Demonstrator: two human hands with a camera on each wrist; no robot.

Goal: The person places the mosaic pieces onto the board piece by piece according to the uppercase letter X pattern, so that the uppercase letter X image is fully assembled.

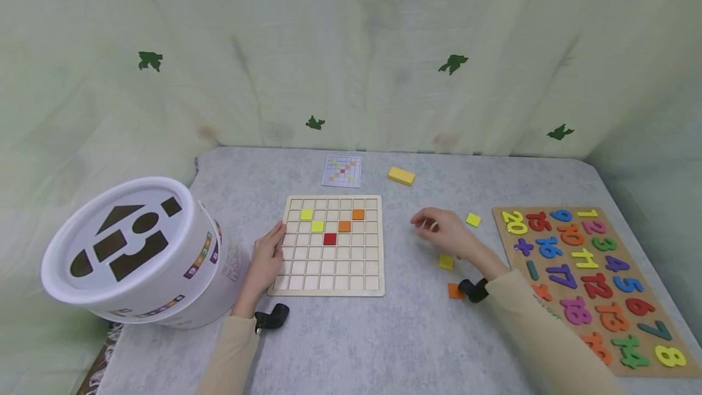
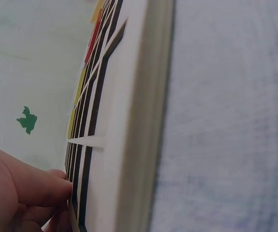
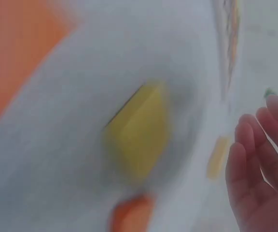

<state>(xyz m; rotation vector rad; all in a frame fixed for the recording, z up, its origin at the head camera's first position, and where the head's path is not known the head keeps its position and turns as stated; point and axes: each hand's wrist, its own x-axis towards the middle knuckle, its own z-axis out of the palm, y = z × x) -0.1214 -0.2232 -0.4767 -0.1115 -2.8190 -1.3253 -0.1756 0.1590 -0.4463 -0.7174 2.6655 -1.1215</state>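
Wooden grid board (image 1: 329, 288) under left hand (image 1: 267, 258); rt hand (image 1: 443, 231) prob. empty.

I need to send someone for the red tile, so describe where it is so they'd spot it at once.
Find the wooden grid board in the middle of the table. The red tile sits near its centre, below the yellow and orange tiles. It is the only red one.
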